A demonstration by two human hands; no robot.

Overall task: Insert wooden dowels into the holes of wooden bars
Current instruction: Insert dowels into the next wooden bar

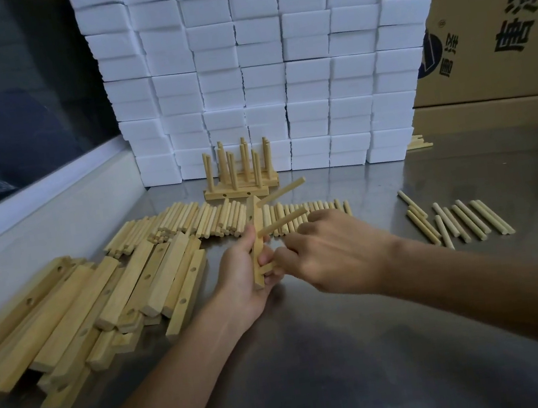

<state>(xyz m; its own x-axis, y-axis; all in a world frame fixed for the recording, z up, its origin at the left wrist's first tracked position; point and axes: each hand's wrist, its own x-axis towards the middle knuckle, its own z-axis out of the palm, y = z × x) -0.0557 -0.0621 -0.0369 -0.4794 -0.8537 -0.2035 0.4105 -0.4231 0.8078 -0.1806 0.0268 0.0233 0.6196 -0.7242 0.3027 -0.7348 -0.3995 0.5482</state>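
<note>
My left hand (243, 276) grips a wooden bar (257, 240), held nearly upright above the steel table. Two dowels stick out of the bar to the right: an upper dowel (281, 191) and a middle dowel (283, 220). My right hand (333, 253) is closed around a third dowel (269, 267) whose end meets the bar's lowest hole; most of it is hidden in my fingers. Loose bars (78, 306) with drilled holes lie piled at the left. A row of loose dowels (201, 222) lies behind my hands.
Finished bars with upright dowels (239, 173) stand at the back centre. Several more dowels (460, 222) lie at the right. White foam blocks (258, 67) are stacked behind, with a cardboard box (494, 20) at the far right. A white ledge (44, 214) runs along the left.
</note>
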